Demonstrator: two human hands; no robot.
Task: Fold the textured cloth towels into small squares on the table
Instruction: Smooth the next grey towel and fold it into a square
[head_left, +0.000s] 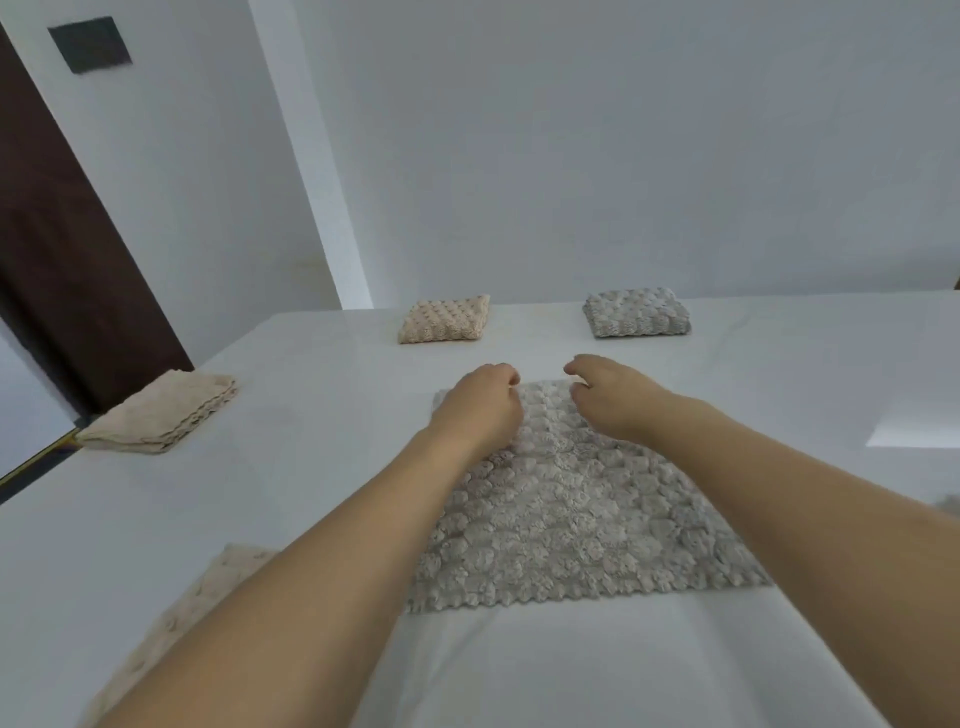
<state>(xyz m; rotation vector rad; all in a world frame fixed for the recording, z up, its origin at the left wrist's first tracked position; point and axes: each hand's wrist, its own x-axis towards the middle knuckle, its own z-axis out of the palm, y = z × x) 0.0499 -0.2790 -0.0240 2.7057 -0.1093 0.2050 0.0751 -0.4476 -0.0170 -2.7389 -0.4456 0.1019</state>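
Forearms hide part of the grey towel (571, 514) spread flat on the table (311, 467), and a beige cloth (208, 587) near left. Left hand (480, 402) and right hand (613, 397) curl at its far edge; whether they pinch it cannot be told.

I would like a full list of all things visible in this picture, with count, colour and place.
flat towel: 1, grey, spread on the table centre, under both hands
folded squares: 2, beige far centre, grey far right
towel pile: 1, beige, left edge of table
loose towel: 1, beige, near left, partly hidden by forearm
table: 1, white
door: 1, dark brown, left
left hand: far left corner of flat towel
right hand: far edge of flat towel
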